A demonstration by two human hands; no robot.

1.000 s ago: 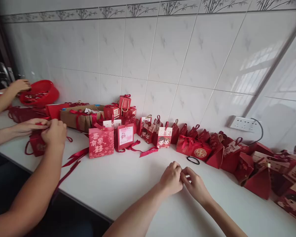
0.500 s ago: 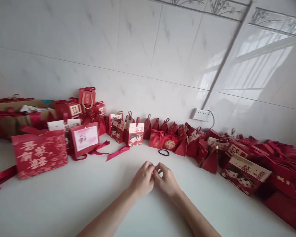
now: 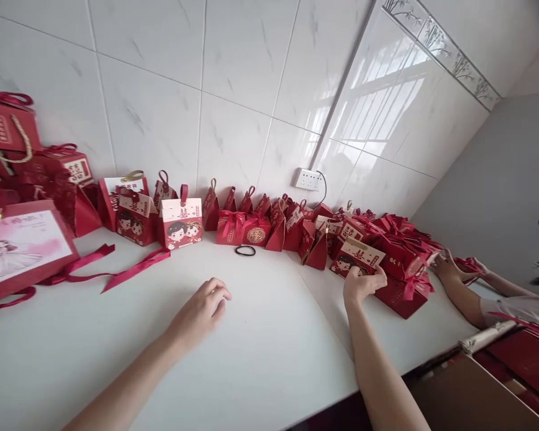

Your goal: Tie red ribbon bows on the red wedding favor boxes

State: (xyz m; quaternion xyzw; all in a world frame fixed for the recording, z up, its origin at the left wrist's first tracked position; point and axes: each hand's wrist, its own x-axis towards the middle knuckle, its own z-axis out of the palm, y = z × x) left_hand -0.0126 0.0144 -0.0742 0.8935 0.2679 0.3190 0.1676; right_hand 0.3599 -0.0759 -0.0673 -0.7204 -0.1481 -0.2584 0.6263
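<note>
My left hand (image 3: 204,308) hovers over the white tabletop (image 3: 256,341), fingers loosely bent and nothing visible in them. A black ring-shaped band (image 3: 245,251) lies beyond it. Over on the right, my right hand (image 3: 363,286) has its fingers stretched out at the front of a red and cream gift box with cartoon faces (image 3: 357,257). Whether the fingers touch that box cannot be made out. Just right of the hand lies a dark red box (image 3: 404,296) with a bow.
Red gift boxes (image 3: 182,224) line the wall. A pink ribbon (image 3: 135,269) trails at left near a picture-fronted box (image 3: 22,245). A co-worker's hands (image 3: 451,272) are at the right pile. An open carton (image 3: 467,389) stands lower right; a power strip (image 3: 309,179) is on the wall.
The view has swung right. My hands, together before, have parted: the right has moved out to the boxes on the right, while the left stays over the table. A co-worker has come into view.
</note>
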